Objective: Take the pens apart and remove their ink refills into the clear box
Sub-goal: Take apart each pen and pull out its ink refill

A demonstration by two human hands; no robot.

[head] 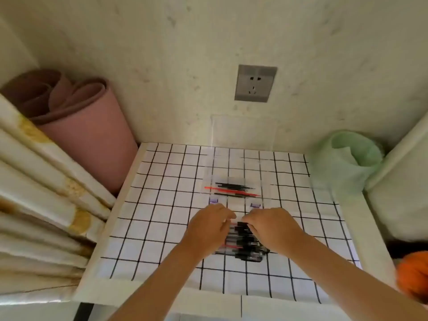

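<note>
While the heap of clear-barrelled, black-capped plastic pens (243, 244) lay near the front of the table, both hands hovered over its far edge. The pens were stacked crosswise and too blurred to count, though one red streak showed among the black. The left hand (208, 228) and the right hand (271, 228) had their fingers curled inward, tips almost meeting above the heap. Whether either pinch had closed on a pen could not be told through the blur. Just beyond the hands sat the one clear plastic box (261, 172), with two small purple clips (213, 200) on its near wall. Inside it lay the thin ink refills (231, 186), side by side. Two were red and the rest were black, the black ones too smeared for a sure count. One white tablecloth with a black grid (162, 205) covered the table under everything. One grey wall socket (254, 83) was set in the pale wall behind. To the left one rolled pink mat (88, 140) stood in the corner beside pleated cream fabric with yellow spots (46, 193). To the right were one pale green plastic bag (347, 158) and, lower down, one orange object (414, 274) at the frame edge.
</note>
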